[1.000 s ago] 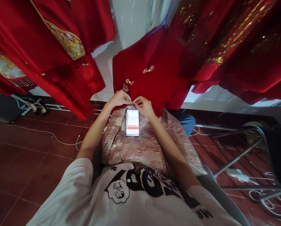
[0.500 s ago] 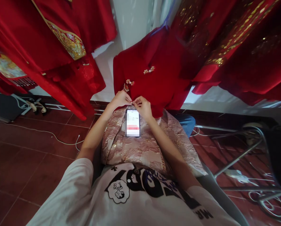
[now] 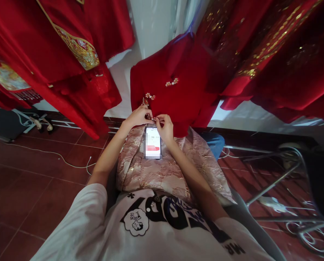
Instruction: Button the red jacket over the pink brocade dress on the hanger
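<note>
A dark red garment (image 3: 186, 98) hangs in front of me, its lower edge at my lap. Two beaded clasps sit on it, one at the upper middle (image 3: 172, 82) and one further left (image 3: 150, 96). My left hand (image 3: 139, 116) and my right hand (image 3: 165, 127) meet at the garment's lower left edge, fingers closed around a small beaded ornament (image 3: 153, 119). Beside my left hand is a gold and red ornament (image 3: 145, 102). Below the hands, a lit phone (image 3: 152, 143) lies on pink brocade cloth (image 3: 173, 170) across my lap.
Red garments with gold trim hang at the left (image 3: 77, 47) and right (image 3: 270, 47). A metal-framed chair (image 3: 276, 181) stands at the right. High-heeled shoes (image 3: 44, 125) and a white cable (image 3: 66, 161) are on the tiled floor at the left.
My right hand has shifted slightly, and more of the beaded ornament shows between the two hands. My left fingers are a little more curved. The phone's displayed number has changed.
</note>
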Demonstrator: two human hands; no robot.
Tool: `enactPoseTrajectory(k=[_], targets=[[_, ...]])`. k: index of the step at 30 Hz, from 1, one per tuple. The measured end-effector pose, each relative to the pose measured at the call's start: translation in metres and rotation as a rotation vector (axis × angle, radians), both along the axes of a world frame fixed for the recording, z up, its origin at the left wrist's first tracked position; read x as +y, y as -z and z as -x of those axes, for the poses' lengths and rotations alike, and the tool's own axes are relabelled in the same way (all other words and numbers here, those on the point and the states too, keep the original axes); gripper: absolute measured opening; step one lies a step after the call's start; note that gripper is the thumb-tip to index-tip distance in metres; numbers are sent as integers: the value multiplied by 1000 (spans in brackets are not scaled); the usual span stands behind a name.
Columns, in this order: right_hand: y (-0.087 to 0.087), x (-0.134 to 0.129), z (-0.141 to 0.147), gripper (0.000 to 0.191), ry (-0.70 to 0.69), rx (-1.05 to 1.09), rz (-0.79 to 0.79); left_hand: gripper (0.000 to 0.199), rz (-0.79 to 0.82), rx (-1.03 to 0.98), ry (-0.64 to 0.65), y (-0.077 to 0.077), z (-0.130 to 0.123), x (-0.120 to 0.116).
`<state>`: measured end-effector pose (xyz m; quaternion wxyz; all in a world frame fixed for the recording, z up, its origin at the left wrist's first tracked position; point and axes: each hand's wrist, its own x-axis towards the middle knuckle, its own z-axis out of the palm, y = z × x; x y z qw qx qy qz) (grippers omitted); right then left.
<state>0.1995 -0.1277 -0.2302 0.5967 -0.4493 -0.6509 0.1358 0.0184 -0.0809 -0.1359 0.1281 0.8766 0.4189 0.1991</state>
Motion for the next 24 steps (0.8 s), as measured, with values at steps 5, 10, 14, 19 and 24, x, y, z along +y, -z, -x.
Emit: enactPoseTrajectory(k=[5,10,14,19,24], targets=[[5,-4,-1,28,56,-34,-68,17,-138,88,-16,-1,-2,-7],[6,-8,0,31,58,-74,-72,22,-144,97,-8,0,-2,-9],[4,-12,0,28,55,-52,1,14,-108,54,-1,1,-2,-8],[2,-14,0,24,64,6,85,12,-89,-23,40,-2,-6,-7],[6,-13,0,26,99,11,34,22,-78,-127,40,-3,-10,-9]])
